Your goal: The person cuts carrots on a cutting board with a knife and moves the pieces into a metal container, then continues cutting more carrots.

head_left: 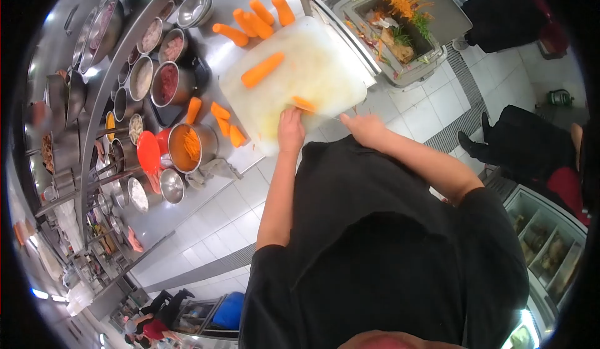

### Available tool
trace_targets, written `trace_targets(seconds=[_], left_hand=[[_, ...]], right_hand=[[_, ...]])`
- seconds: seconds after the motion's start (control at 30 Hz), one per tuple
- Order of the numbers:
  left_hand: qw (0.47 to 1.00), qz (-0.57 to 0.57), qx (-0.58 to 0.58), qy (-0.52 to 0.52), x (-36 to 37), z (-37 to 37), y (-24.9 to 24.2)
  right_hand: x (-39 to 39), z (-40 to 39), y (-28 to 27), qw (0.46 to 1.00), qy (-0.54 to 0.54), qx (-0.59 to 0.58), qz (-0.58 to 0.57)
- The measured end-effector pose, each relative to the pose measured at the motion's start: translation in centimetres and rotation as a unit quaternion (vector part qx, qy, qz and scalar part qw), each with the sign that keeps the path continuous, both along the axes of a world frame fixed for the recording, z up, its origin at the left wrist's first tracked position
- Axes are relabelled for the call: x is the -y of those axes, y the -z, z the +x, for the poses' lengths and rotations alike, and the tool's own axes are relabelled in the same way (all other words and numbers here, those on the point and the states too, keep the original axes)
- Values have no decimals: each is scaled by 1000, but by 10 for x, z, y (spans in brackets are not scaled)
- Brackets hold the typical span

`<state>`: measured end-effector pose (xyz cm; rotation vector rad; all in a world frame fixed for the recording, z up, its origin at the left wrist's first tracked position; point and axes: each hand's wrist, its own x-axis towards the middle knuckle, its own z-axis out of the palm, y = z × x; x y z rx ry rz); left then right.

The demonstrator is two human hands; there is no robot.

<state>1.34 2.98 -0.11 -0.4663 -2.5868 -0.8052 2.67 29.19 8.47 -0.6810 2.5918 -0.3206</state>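
Observation:
My left hand point(290, 130) is on the white cutting board point(322, 55), its fingers curled against a carrot piece point(304, 103). At the board's near right edge, my right hand point(364, 129) is closed round a knife, whose thin blade reaches toward my left hand and shows only faintly. Farther up the board lies a whole peeled carrot point(262, 69). Several more peeled carrots point(257, 24) rest at the board's far edge. To the left of the board, cut carrot chunks point(222, 126) sit on the steel counter.
A metal pot point(203, 144) on the left holds cut carrot. Beyond it stand several steel bowls of meat point(169, 83) and a red lid point(149, 152). An open bin of peelings point(400, 43) is at upper right. Other people point(519, 136) stand at right and lower left.

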Motion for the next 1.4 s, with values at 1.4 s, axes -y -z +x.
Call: trace_targets(seconds=[1.4], left_hand=[[935, 217, 254, -119, -28, -13, -30]], right_hand=[[-103, 1, 34, 802, 283, 396, -346]])
